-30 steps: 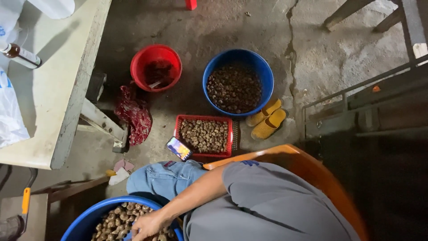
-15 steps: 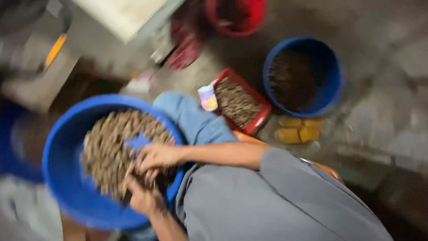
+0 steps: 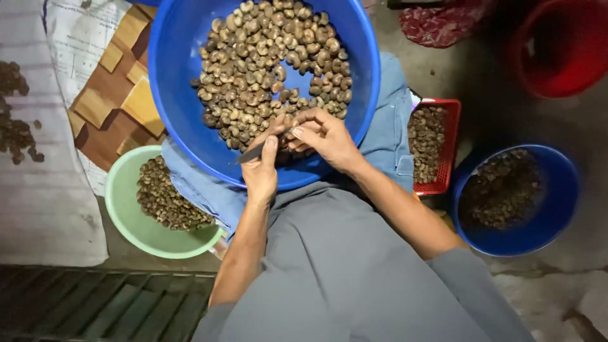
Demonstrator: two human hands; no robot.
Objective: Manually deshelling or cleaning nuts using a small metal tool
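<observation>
A big blue basin [image 3: 185,120] rests on my lap, holding a heap of brown nuts in their shells [image 3: 266,63]. My left hand [image 3: 259,176] grips a small dark-bladed knife [image 3: 252,153] at the basin's near rim. Touching it from the right, my right hand [image 3: 328,140] pinches a single nut [image 3: 286,134] against the blade. Both hands meet over the near edge of the heap.
A pale green bowl [image 3: 120,212] with nuts sits by my left knee. To the right are a red crate [image 3: 452,149] of nuts, a blue tub [image 3: 560,215] and a red bucket [image 3: 560,54]. A white sack [image 3: 38,209] and a metal grate [image 3: 95,307] lie on the left.
The view swung from the floor and far tubs down to the basin on my lap. My hands have come together at the near rim, with a knife and a nut between them.
</observation>
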